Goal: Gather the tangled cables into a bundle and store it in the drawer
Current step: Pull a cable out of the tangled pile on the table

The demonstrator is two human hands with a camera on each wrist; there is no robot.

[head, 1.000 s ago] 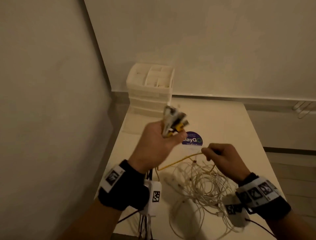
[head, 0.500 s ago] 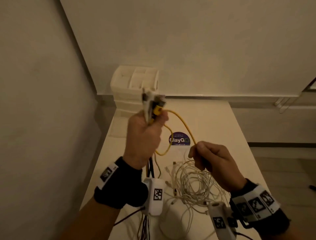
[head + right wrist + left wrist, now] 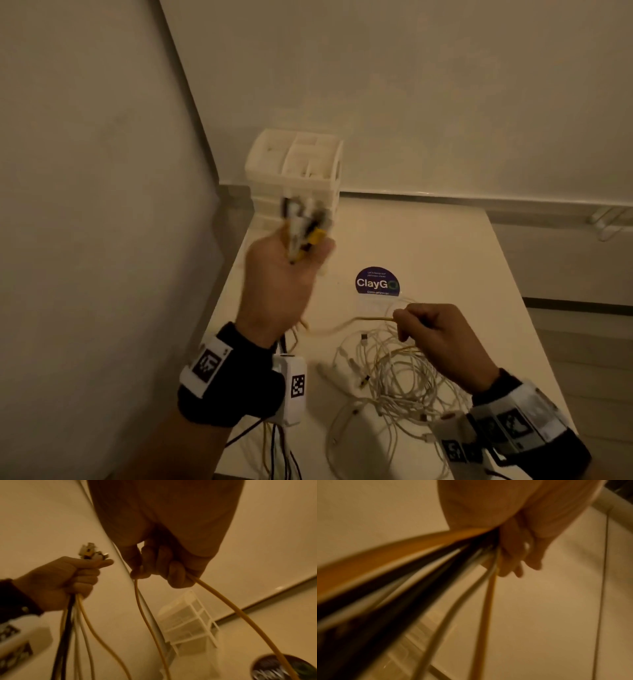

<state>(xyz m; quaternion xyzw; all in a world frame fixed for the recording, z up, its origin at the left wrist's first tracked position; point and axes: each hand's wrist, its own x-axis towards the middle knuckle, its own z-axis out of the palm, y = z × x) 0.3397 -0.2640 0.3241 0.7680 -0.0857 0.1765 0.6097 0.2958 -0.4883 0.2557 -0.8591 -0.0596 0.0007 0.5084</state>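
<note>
Yellow cable [image 3: 363,321] now lower, pulled straight.

The left hand [image 3: 277,284] is raised above the table [image 3: 445,246], fist closed round a cluster of plugs [image 3: 305,226] that stick up, blurred, in front of the drawer unit [image 3: 294,171]; black, white and yellow leads hang below the wrist. The right hand [image 3: 435,332] pinches a yellow cable [image 3: 359,320] that runs across to the left hand. A tangle of pale cables [image 3: 387,387] lies on the table under it, near a round purple sticker [image 3: 376,281].
</note>
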